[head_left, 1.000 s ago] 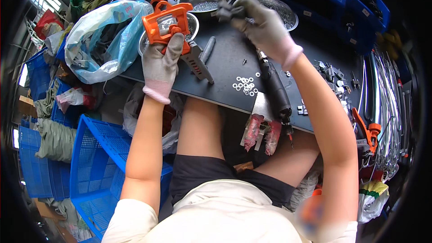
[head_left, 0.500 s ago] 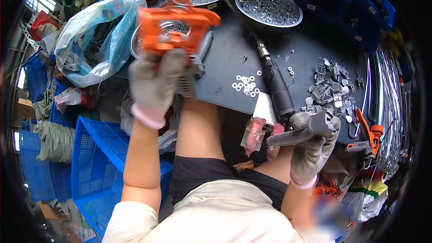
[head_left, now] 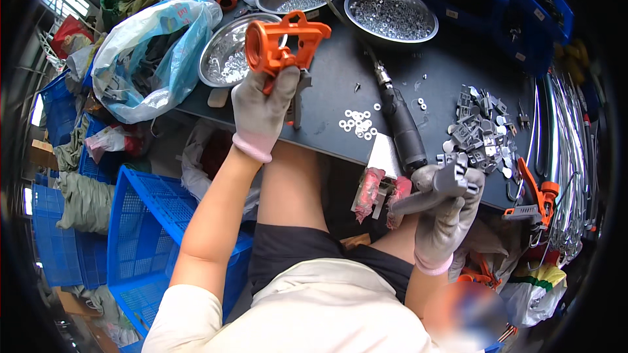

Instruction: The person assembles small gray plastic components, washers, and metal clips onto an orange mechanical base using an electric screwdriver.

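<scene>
Head view: left fingers pinch orange frame, right fingers gray handle, long axis pointing lower-left.

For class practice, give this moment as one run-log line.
Left hand: holds openwork orange plastic frame; Right hand: holds curved grey plastic handle; Black tabletop: white ring-shaped washers

A hand could pass between the left hand and black power tool (over loose washers).

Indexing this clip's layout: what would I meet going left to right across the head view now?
Blue-and-white plastic bag, held orange frame, white washers, black power tool, pile of gray parts, orange-and-gray piece.
</scene>
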`<state>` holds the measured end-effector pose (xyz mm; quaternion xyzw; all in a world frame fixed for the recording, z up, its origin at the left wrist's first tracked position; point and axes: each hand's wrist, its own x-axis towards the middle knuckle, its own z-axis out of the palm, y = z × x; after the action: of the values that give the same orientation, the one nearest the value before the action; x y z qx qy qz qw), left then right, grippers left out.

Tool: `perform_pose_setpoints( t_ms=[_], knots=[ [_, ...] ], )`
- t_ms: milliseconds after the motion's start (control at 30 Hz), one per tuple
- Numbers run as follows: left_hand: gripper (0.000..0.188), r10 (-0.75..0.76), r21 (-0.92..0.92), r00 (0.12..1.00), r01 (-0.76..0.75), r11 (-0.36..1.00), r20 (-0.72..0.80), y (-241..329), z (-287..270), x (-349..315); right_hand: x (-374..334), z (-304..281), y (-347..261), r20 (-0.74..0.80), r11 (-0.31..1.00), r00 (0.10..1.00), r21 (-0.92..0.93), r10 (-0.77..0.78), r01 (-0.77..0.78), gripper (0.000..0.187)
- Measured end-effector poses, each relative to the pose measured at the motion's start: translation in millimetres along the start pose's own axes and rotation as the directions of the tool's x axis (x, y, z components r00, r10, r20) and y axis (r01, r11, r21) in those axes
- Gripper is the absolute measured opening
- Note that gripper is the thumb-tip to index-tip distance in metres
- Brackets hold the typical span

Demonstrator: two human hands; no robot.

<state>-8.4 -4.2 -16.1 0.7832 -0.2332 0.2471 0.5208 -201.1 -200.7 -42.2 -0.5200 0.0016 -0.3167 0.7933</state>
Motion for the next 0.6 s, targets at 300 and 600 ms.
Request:
perform_pose_setpoints(
  t_ms=[300,600],
  knots=[
    [0.036,-0.17,-0.104,0.985,0.173,0.98,0.032,-5,3,3,-10,-5,-16,-0.115,0.998,0.991,-0.016,0.066,-0.068,0.045],
    [0.031,0.017,0.098,1.0,-0.015,0.995,-0.025,5,-5,-3,-16,-22,-11,-0.083,0.998,0.996,-0.057,0.008,-0.013,0.047]
  ],
)
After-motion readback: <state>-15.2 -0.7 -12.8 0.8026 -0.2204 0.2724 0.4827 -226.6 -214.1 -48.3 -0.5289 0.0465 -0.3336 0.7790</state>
